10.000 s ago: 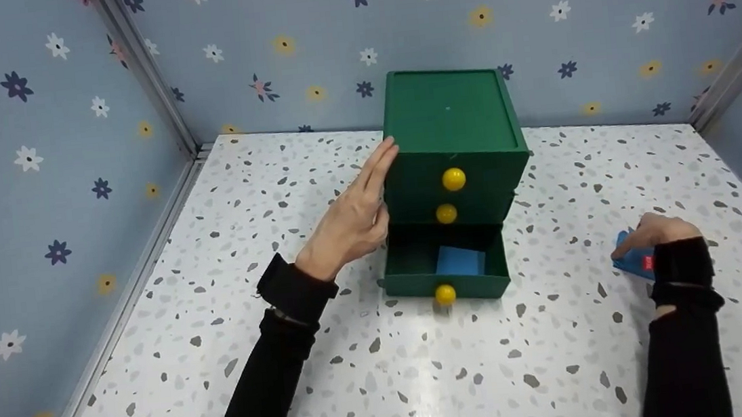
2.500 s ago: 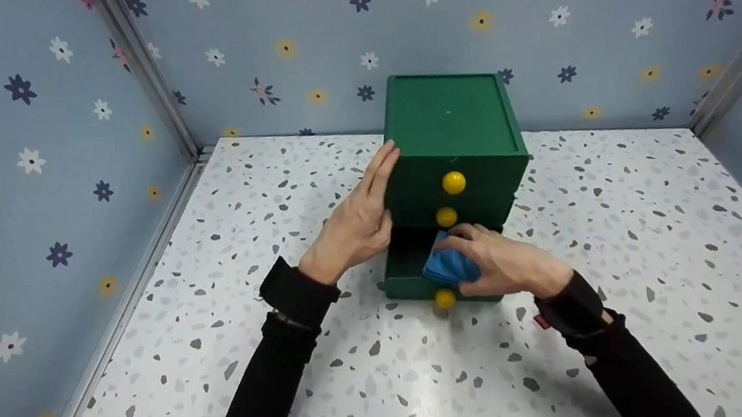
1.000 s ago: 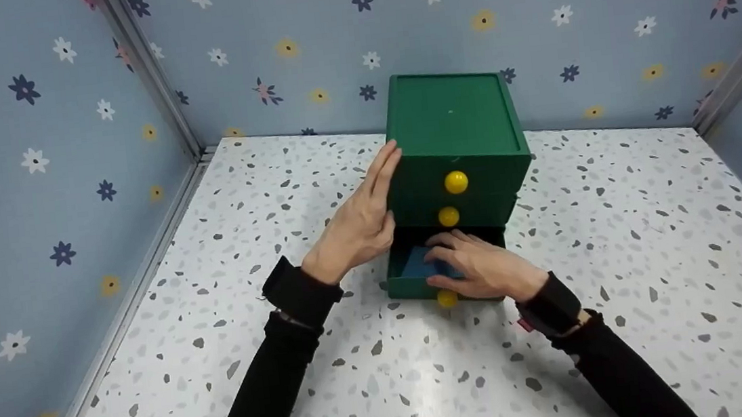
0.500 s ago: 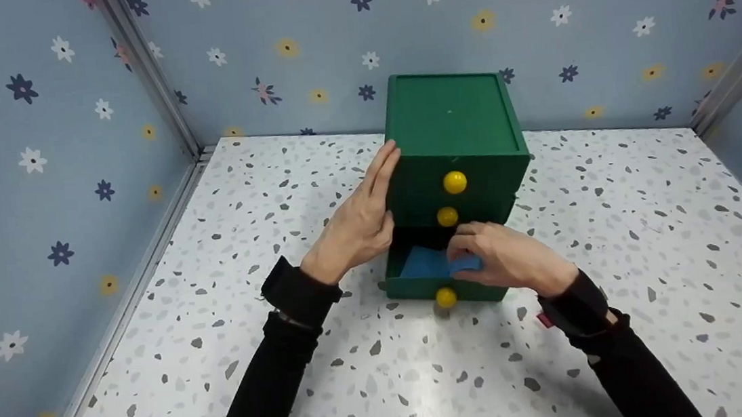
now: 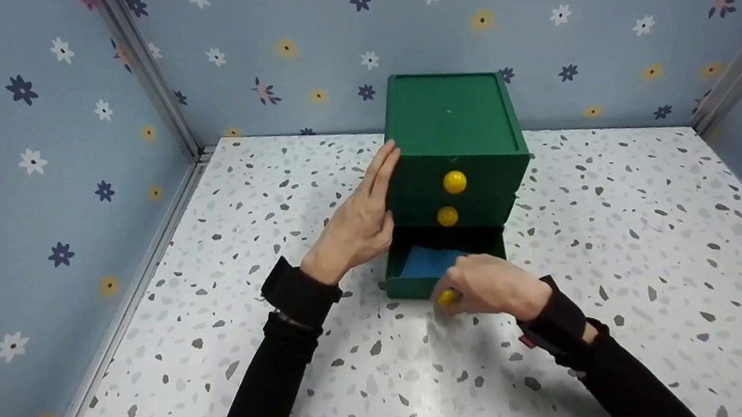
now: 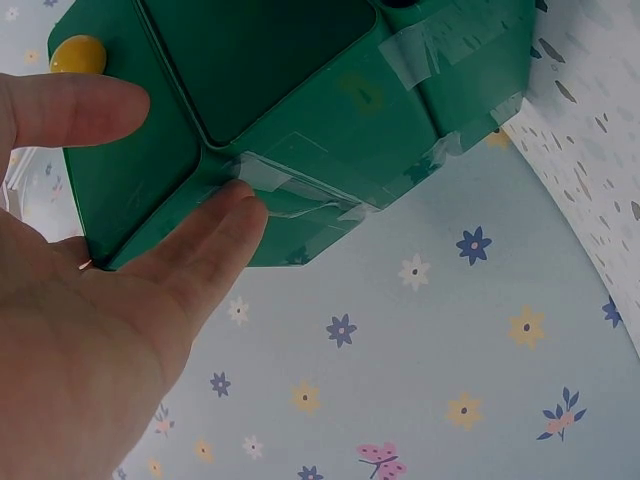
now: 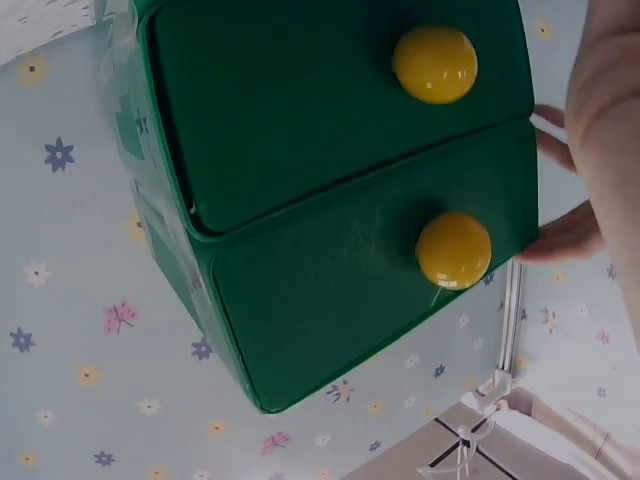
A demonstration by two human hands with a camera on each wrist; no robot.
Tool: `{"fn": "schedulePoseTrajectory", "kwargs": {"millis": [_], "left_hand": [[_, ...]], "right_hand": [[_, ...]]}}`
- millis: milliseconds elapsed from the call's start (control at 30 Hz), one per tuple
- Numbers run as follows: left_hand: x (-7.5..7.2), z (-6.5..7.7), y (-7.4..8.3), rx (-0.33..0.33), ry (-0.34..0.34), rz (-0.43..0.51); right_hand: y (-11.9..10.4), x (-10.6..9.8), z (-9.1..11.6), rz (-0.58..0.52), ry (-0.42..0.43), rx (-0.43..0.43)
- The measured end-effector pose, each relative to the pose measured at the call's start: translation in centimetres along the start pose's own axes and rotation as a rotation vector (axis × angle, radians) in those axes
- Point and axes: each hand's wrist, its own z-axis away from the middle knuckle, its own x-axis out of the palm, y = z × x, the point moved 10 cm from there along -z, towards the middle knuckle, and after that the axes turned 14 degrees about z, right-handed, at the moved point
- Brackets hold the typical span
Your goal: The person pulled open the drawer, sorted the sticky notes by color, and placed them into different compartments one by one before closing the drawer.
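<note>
A green drawer cabinet (image 5: 450, 115) stands near the back wall, its bottom drawer (image 5: 413, 289) pulled out. Folded blue cloth (image 5: 425, 262) lies inside that drawer, partly hidden behind my right hand (image 5: 491, 285). My right fingers curl round the drawer's yellow knob (image 5: 446, 297); the right wrist view shows only the edge of this hand. My left hand (image 5: 352, 227) rests against the cabinet's left side with its fingers straight. In the left wrist view the left fingers (image 6: 215, 235) touch the taped side, and the thumb lies across the front.
Two upper drawers are closed, with a top knob (image 5: 455, 182) and a middle knob (image 5: 447, 216). Beneath everything is a white speckled table (image 5: 261, 198). Flowered panels (image 5: 322, 50) stand behind and at both sides, joined by metal corner frames.
My right hand has brought blue cloth from the table's right side into the drawer and let it go. It has since moved down to the bottom knob. The left hand has stayed put.
</note>
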Motion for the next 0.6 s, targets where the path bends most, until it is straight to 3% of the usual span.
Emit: {"fn": "schedulePoseTrajectory", "kwargs": {"millis": [333, 600], "left_hand": [[0.06, -0.03, 0.19, 0.01, -0.001, 0.018], [0.09, 0.03, 0.03, -0.001, 0.0, 0.002]], "right_hand": [[0.4, -0.02, -0.39, 0.121, 0.09, 0.003], [0.96, -0.05, -0.67, 0.132, 0.106, 0.018]]}}
